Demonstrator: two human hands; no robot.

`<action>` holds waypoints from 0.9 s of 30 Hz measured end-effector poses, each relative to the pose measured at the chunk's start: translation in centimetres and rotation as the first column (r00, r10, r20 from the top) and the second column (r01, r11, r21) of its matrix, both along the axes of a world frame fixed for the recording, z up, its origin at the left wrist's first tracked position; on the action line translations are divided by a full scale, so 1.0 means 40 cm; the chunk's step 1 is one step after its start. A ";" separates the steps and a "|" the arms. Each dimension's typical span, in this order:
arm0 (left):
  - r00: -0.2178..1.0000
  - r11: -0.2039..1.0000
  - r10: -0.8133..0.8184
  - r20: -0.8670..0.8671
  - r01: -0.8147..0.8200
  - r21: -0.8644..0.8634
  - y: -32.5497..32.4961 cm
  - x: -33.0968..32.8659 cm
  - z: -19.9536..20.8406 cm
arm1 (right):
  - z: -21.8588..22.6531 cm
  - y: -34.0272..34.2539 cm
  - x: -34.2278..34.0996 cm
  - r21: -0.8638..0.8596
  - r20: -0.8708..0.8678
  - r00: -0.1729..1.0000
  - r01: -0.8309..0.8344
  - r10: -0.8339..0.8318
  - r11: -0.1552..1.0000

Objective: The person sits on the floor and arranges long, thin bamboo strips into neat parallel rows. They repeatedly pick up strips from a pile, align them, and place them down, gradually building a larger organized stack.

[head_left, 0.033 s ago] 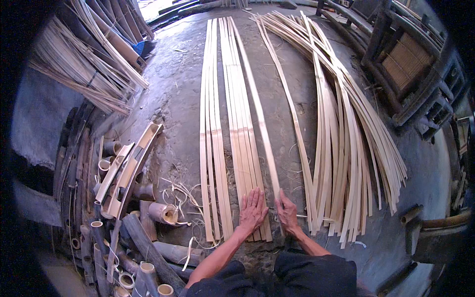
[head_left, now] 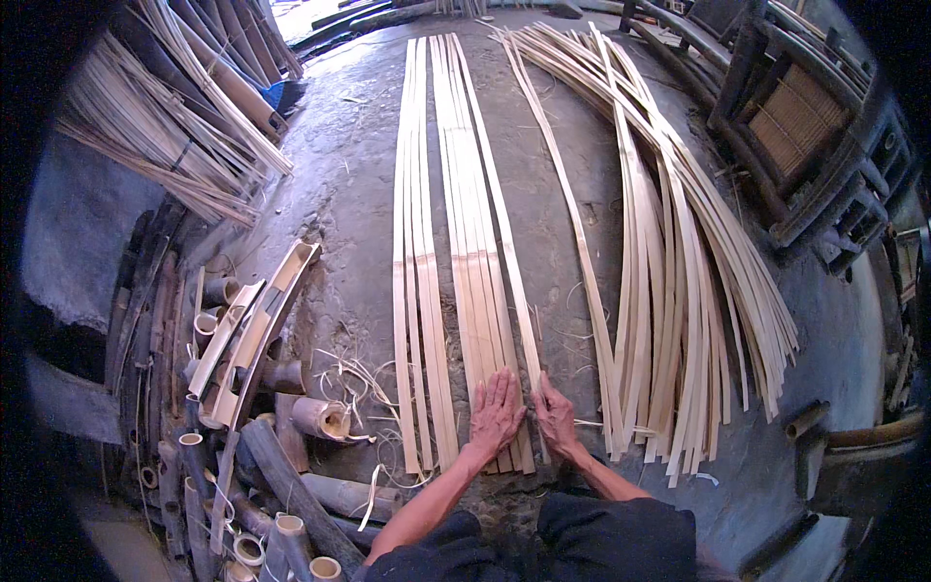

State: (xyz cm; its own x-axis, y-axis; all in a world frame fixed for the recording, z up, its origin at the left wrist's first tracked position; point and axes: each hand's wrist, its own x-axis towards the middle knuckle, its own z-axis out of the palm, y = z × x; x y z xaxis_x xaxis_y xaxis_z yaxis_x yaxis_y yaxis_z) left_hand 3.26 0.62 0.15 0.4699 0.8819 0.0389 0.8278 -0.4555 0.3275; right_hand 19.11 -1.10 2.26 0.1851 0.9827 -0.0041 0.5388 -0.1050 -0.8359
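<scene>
My left hand (head_left: 497, 415) lies flat, fingers stretched out, on the near end of a row of pale bamboo strips (head_left: 475, 281) laid lengthwise on the floor. Just to its right, my right hand (head_left: 557, 419) is closed around the near end of a single bamboo strip (head_left: 507, 242). That strip runs away from me beside the row, with a narrow gap that closes toward the far end. Left of the row lies a second group of parallel bamboo strips (head_left: 415, 291).
A big fanned heap of strips (head_left: 669, 291) covers the right side, with one loose strip (head_left: 572, 209) along its left. Cut bamboo tubes (head_left: 320, 417) and split pieces (head_left: 257, 335) crowd the lower left. A bamboo chair (head_left: 795, 116) stands far right; a strip bundle (head_left: 175, 145) leans far left.
My right hand has shifted slightly left with the single strip, bringing it closer to the row. My left hand has stayed in place.
</scene>
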 end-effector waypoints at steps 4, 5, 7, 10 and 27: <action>0.999 0.999 0.006 -0.043 -0.004 0.043 0.016 -0.004 0.000 | 0.012 0.019 -0.028 -0.089 -0.079 0.996 -0.049 0.042 0.995; 0.999 0.998 0.003 -0.044 -0.001 0.055 0.017 -0.002 -0.001 | 0.013 0.019 -0.025 -0.114 -0.092 0.994 -0.061 0.051 0.992; 0.996 0.995 0.003 -0.094 0.006 0.095 0.019 0.003 -0.004 | -0.042 0.005 -0.015 0.071 0.060 0.993 -0.102 0.097 0.992; 0.991 0.993 0.003 -0.135 0.013 0.118 0.019 0.008 -0.010 | -0.105 -0.009 -0.009 0.239 0.099 0.992 -0.101 0.079 0.966; 1.000 1.000 0.004 -0.017 -0.004 0.018 0.020 -0.003 0.002 | 0.047 -0.051 -0.042 -0.216 -0.062 0.998 0.015 -0.029 0.976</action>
